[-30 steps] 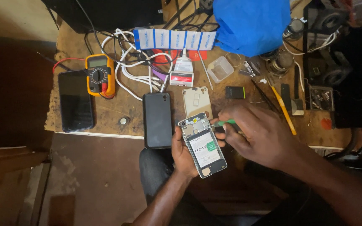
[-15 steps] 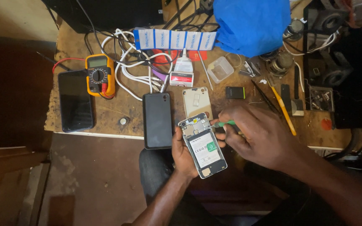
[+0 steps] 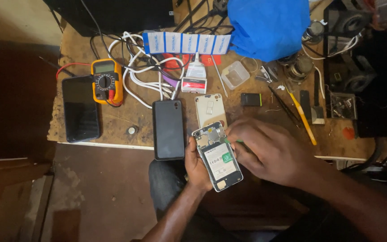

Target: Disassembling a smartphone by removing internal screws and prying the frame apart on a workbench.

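The left hand [image 3: 198,165] comes up from below, palm cupped under an opened phone [image 3: 217,155] with its back off, fingers wrapped along its left edge, holding it just off the front edge of the bench [image 3: 113,127]. The right hand [image 3: 269,150] reaches in from the right, knuckles up, fingers curled and pinched on a small green tool [image 3: 238,141] at the phone's upper right side.

A row of blue-and-white labels [image 3: 187,43] sits upper centre, a small red-and-white package [image 3: 194,84] just below it, two dark phone screens [image 3: 80,108] [image 3: 168,129] lie left and centre, and a white battery label [image 3: 219,162] shows mid-frame.
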